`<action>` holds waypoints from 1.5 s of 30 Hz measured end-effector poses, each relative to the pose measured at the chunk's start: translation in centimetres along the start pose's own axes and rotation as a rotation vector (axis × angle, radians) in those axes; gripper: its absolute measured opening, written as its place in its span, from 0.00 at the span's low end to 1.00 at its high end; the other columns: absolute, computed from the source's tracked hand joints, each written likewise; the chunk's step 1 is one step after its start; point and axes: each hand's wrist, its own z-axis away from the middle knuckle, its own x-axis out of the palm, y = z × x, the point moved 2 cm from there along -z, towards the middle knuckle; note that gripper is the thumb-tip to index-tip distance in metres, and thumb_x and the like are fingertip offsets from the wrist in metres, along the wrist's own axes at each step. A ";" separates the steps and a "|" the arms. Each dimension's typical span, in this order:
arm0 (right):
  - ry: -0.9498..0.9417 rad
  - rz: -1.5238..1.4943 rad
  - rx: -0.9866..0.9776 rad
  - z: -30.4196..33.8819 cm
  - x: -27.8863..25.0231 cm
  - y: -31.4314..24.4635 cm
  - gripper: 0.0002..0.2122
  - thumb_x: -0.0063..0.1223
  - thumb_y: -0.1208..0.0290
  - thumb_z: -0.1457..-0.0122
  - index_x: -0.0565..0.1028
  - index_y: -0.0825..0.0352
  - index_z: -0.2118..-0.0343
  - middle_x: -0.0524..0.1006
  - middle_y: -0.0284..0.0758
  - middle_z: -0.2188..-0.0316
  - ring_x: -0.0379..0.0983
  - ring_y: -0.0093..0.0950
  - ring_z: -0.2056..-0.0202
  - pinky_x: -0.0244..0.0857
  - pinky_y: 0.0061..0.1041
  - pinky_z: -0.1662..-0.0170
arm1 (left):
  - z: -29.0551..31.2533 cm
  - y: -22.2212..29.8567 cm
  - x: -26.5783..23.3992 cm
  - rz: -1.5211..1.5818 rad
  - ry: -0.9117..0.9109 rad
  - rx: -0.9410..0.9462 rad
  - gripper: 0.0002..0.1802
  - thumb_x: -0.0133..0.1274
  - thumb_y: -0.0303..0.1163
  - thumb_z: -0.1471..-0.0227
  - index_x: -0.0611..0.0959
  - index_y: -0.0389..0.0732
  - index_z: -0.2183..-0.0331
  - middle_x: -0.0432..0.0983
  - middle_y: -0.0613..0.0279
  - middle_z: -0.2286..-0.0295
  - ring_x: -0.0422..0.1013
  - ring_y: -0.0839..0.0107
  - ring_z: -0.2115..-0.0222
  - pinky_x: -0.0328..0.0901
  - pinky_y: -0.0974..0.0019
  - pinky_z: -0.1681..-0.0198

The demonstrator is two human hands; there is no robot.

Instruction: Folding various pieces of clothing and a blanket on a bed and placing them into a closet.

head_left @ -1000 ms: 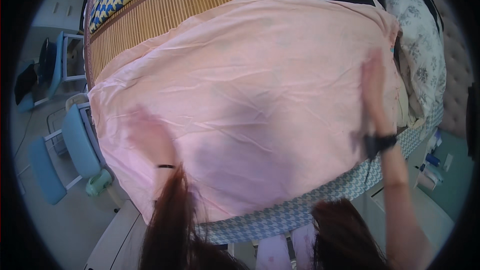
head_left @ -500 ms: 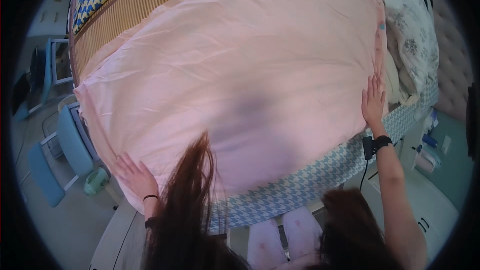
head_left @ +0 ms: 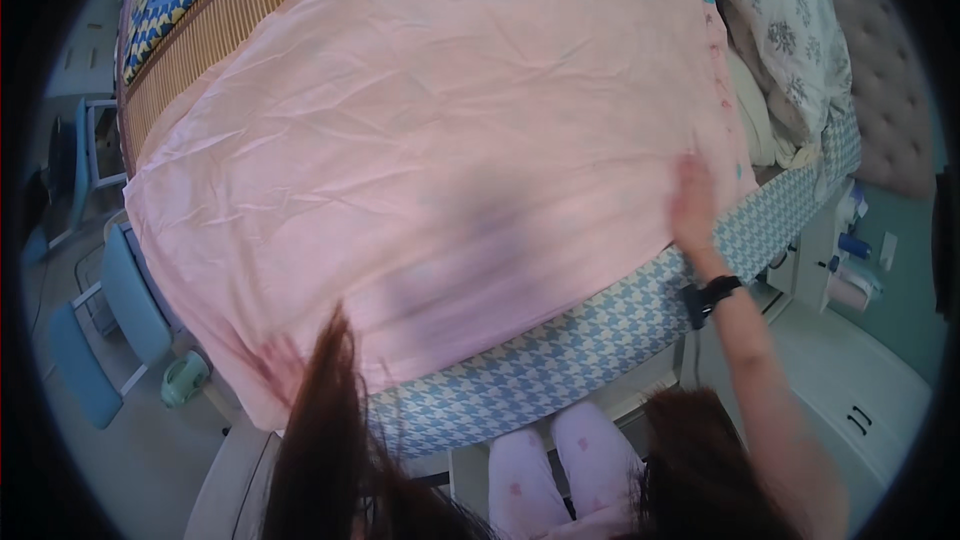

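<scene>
From my remote seat I see a pink sheet (head_left: 420,130) spread wide and wrinkled over a bed, filling most of the space in front of the person and stretching from one hand to the other. The left hand (head_left: 282,365) is at the sheet's near left corner, blurred and partly covered by long brown hair (head_left: 315,430); I cannot tell whether it grips the cloth. The right hand (head_left: 692,205), also blurred, looks flat and open, fingers pointing away from the person, over the sheet near its right end, close to the near edge. A black band (head_left: 718,292) circles that wrist. Blue-and-white checked bedding (head_left: 560,350) shows along the near side, between sheet and person. Beyond the sheet's far left edge I see a slatted mat (head_left: 215,45).
</scene>
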 end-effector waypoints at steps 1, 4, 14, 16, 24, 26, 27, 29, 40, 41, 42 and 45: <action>-0.029 0.083 0.058 0.9 -0.8 3.7 0.27 0.43 0.65 0.43 0.58 0.62 0.40 0.56 0.42 0.40 0.48 0.40 0.38 0.39 0.40 0.37 | 1.2 -4.2 1.3 -0.071 0.091 -0.090 0.28 0.44 0.35 0.44 0.62 0.30 0.45 0.57 0.43 0.45 0.55 0.54 0.44 0.49 0.58 0.41; -0.016 0.120 0.314 3.0 1.0 9.5 0.26 0.42 0.62 0.41 0.57 0.63 0.40 0.59 0.45 0.42 0.54 0.40 0.41 0.46 0.39 0.40 | 4.8 -15.6 5.2 -0.238 0.260 -0.448 0.25 0.43 0.34 0.43 0.65 0.28 0.47 0.61 0.43 0.47 0.59 0.58 0.47 0.55 0.62 0.44; -0.001 -1.588 1.262 3.7 2.0 0.0 0.20 0.56 0.62 0.44 0.69 0.67 0.52 0.74 0.31 0.59 0.70 0.23 0.61 0.65 0.22 0.59 | 7.2 -11.1 -3.1 1.193 0.577 -0.786 0.33 0.57 0.40 0.51 0.70 0.24 0.52 0.70 0.47 0.54 0.66 0.65 0.53 0.59 0.66 0.49; -0.049 -1.639 1.202 3.5 -0.6 -0.5 0.19 0.57 0.63 0.45 0.70 0.68 0.53 0.74 0.30 0.59 0.69 0.22 0.61 0.64 0.21 0.60 | 6.9 -11.6 -5.7 1.105 0.251 -0.904 0.29 0.57 0.36 0.51 0.71 0.24 0.53 0.70 0.51 0.53 0.66 0.66 0.54 0.59 0.66 0.49; 0.320 -0.742 0.941 9.0 -16.1 0.0 0.23 0.55 0.66 0.44 0.65 0.79 0.52 0.73 0.42 0.57 0.70 0.28 0.59 0.65 0.26 0.58 | 9.5 -14.7 -17.6 1.179 0.431 -0.634 0.29 0.49 0.39 0.44 0.67 0.25 0.50 0.68 0.49 0.52 0.66 0.65 0.53 0.60 0.66 0.49; 0.485 -0.822 0.842 12.5 -18.1 -0.2 0.22 0.53 0.67 0.42 0.65 0.79 0.51 0.72 0.41 0.56 0.70 0.28 0.58 0.64 0.25 0.54 | 12.7 -16.9 -15.9 1.233 0.361 -0.756 0.34 0.47 0.48 0.44 0.68 0.25 0.50 0.69 0.47 0.54 0.67 0.65 0.55 0.61 0.66 0.52; 0.507 -0.861 0.788 14.3 -18.4 -1.1 0.21 0.52 0.68 0.42 0.65 0.79 0.51 0.72 0.42 0.56 0.69 0.28 0.57 0.64 0.25 0.54 | 14.8 -18.6 -14.2 1.247 0.335 -0.798 0.31 0.45 0.45 0.42 0.67 0.24 0.50 0.68 0.47 0.53 0.66 0.64 0.53 0.60 0.65 0.49; 0.532 -0.802 0.714 18.9 -17.7 -0.8 0.20 0.51 0.69 0.41 0.66 0.79 0.51 0.72 0.42 0.55 0.69 0.29 0.56 0.64 0.26 0.53 | 17.6 -17.4 -12.3 1.291 0.228 -0.885 0.31 0.45 0.45 0.42 0.67 0.26 0.50 0.69 0.48 0.53 0.66 0.66 0.53 0.59 0.66 0.49; -0.056 -0.010 -0.060 4.9 -8.6 -21.9 0.25 0.44 0.71 0.45 0.59 0.74 0.44 0.55 0.50 0.41 0.48 0.46 0.39 0.41 0.38 0.37 | 9.3 -5.0 -8.8 0.189 0.096 -0.003 0.30 0.41 0.42 0.44 0.60 0.46 0.41 0.45 0.51 0.39 0.39 0.48 0.38 0.35 0.43 0.39; -0.083 -0.253 -0.157 2.4 -8.5 -26.5 0.25 0.45 0.72 0.46 0.60 0.71 0.44 0.55 0.50 0.41 0.47 0.45 0.39 0.41 0.41 0.37 | 6.6 -1.6 -10.3 0.123 0.078 0.027 0.29 0.41 0.41 0.44 0.61 0.50 0.41 0.45 0.53 0.39 0.39 0.50 0.38 0.34 0.38 0.40; -0.108 -0.260 -0.348 0.4 -7.7 -31.2 0.26 0.47 0.70 0.45 0.59 0.67 0.43 0.55 0.47 0.40 0.45 0.44 0.38 0.40 0.43 0.37 | 4.2 0.2 -11.2 0.131 0.107 0.104 0.29 0.41 0.42 0.44 0.61 0.53 0.41 0.45 0.54 0.39 0.39 0.51 0.38 0.34 0.35 0.42; -0.084 -0.201 -0.569 -5.0 -5.0 -38.2 0.27 0.48 0.61 0.44 0.59 0.59 0.41 0.55 0.36 0.39 0.45 0.34 0.36 0.38 0.43 0.37 | -4.1 9.2 -9.5 0.196 0.189 0.243 0.29 0.42 0.44 0.44 0.60 0.56 0.41 0.46 0.56 0.39 0.39 0.54 0.38 0.32 0.32 0.43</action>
